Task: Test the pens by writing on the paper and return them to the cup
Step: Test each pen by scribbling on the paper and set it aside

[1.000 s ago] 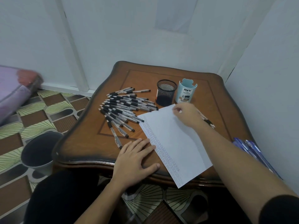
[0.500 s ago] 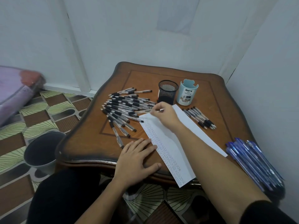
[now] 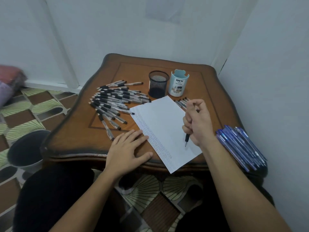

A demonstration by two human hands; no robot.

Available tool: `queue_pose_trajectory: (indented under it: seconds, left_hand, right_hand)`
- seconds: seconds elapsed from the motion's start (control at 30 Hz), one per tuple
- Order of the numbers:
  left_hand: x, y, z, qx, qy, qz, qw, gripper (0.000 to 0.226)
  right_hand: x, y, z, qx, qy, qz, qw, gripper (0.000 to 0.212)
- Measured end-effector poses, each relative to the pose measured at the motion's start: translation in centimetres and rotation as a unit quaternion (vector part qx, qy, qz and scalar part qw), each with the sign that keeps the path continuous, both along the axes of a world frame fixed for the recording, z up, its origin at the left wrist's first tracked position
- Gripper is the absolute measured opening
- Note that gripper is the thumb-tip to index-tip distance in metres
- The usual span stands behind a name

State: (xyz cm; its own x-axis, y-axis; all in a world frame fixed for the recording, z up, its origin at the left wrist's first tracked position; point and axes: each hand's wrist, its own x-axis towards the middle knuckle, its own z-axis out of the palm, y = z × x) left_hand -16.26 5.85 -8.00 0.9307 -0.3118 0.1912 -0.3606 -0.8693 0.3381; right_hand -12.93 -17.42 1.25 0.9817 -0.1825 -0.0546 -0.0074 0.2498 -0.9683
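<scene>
Mid-test, by the look of it. Gripping a pen [image 3: 187,138] in the right hand [image 3: 197,123], curled tight round the barrel, with the tip aimed down at the near right part of the paper [image 3: 160,121]; hard to tell whether touching the sheet or just above it. Pressing flat on the worktop [image 3: 75,136] with the left hand [image 3: 128,148], spread open and holding nothing, fingertips at the paper's left edge.

Filled with rows of small marks down the sheet's left margin, so probably a good many trials done. Yet nothing seen standing in the black mesh cup [image 3: 158,84] or the pale blue cup [image 3: 179,84] behind the paper, so no returns to show for it.

Left to do, judging from the layout: a large fan of black-gripped pens [image 3: 113,101] lying left of the paper, plus a smaller bunch [image 3: 181,102] just beyond the right hand, partly hidden by it. Unclear which group counts as tested. Also a bundle of blue pens [image 3: 239,144] at the worktop's right edge. Well short of finished: much of the writing and seemingly all of the returning ahead.
</scene>
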Motion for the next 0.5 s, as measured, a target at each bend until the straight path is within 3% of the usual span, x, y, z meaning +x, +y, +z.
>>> queue_pose_trajectory:
  seconds: [0.1, 0.17, 0.23, 0.3, 0.33, 0.43, 0.5]
  left_hand:
    - [-0.1, 0.0, 0.2, 0.004, 0.007, 0.002, 1.0, 0.078]
    - [-0.1, 0.0, 0.3, 0.003, 0.009, 0.0, 1.0, 0.078]
    - [-0.1, 0.0, 0.3, 0.004, 0.01, -0.002, 1.0, 0.077]
    - [-0.1, 0.0, 0.2, 0.003, 0.011, -0.003, 1.0, 0.077]
    - [-0.1, 0.0, 0.3, 0.003, 0.012, -0.003, 1.0, 0.077]
    - [-0.1, 0.0, 0.3, 0.005, 0.011, -0.003, 1.0, 0.078]
    - [-0.1, 0.0, 0.4, 0.003, 0.009, -0.003, 1.0, 0.078]
  right_hand:
    - [-1.7, -0.1, -1.2, 0.038, 0.015, -0.004, 0.999, 0.02]
    - [-2.7, -0.5, -2.1, 0.084, 0.037, 0.013, 0.996, 0.042]
    - [-3.6, -1.3, -3.0, 0.059, 0.061, 0.037, 0.996, 0.065]
    - [-4.7, -2.0, -3.8, -0.011, 0.075, 0.059, 0.995, 0.069]
    - [-5.0, -2.1, -4.1, -0.038, 0.073, 0.07, 0.994, 0.062]
    - [-5.8, -2.4, -5.0, -0.117, 0.04, 0.096, 0.988, 0.012]
    - [-6.1, -2.3, -5.3, -0.155, 0.024, 0.107, 0.982, 0.004]
